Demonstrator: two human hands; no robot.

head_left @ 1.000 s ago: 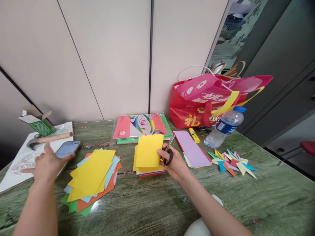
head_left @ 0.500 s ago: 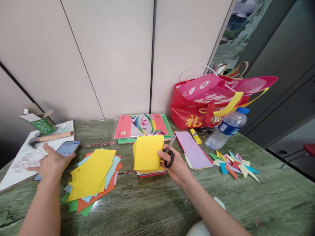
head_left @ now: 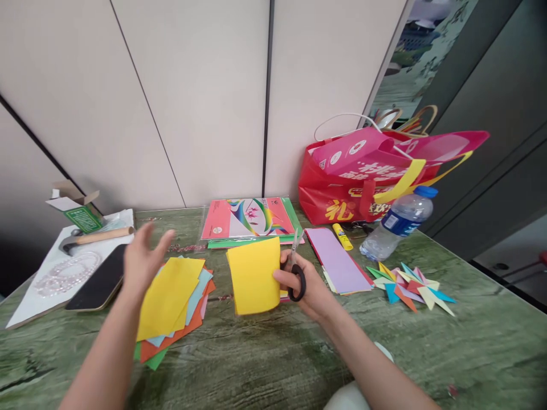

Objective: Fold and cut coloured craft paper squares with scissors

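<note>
My right hand (head_left: 308, 285) is closed on black-handled scissors (head_left: 298, 279), their blades pointing up, and also pinches yellow paper (head_left: 255, 278) at its right edge. The paper hangs over a small stack of coloured sheets, mostly hidden behind it. My left hand (head_left: 145, 259) is in the air with its fingers apart, a little blurred, and holds nothing. Below and beside it lies a fanned pile of coloured paper (head_left: 174, 296), yellow on top with blue, orange and green underneath. To its left a phone (head_left: 99, 279) rests with a dark screen.
At left a white board (head_left: 36, 290) carries a hammer (head_left: 100, 236), a beaded string (head_left: 68, 273) and a green box (head_left: 84, 218). Behind lie paper packs (head_left: 248, 219). Rightward are lilac strips (head_left: 337, 259), a glue stick (head_left: 342, 236), a bottle (head_left: 397, 222), a red bag (head_left: 325, 188) and folded paper points (head_left: 410, 285).
My left hand has left the phone and moved right towards the coloured pile. The phone's screen has gone dark. The yellow paper in my right hand now hangs lower and slightly tilted.
</note>
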